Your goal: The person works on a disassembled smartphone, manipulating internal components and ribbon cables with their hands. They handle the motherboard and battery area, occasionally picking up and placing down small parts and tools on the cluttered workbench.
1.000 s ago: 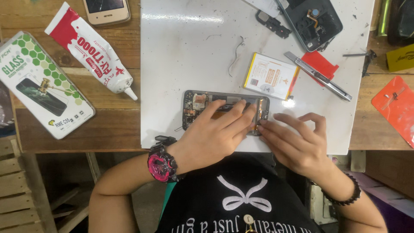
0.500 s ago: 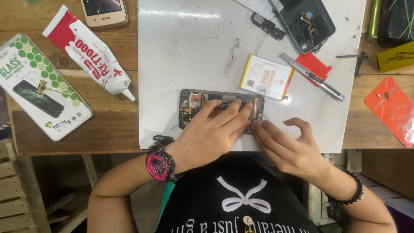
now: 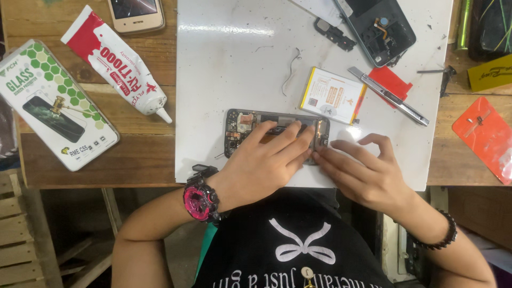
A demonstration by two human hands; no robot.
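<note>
Working on: an opened phone (image 3: 240, 128) with its guts showing, lying flat near the front edge of a white board (image 3: 229, 64)
Left hand (image 3: 264, 162): spread flat over the phone's middle, fingers pressing down on it, not wrapped around anything
Right hand (image 3: 368, 173): fingertips touching the phone's right end, fingers loosely curled, nothing held
Just behind the phone: a yellow-edged battery (image 3: 332, 95), then a utility knife (image 3: 389, 97) on a red card
Off to the left: a glue tube (image 3: 114, 64) and a screen protector box (image 3: 56, 104) on the wooden table (image 3: 133, 154)
Top corner: another phone shell (image 3: 381, 26), back off
</note>
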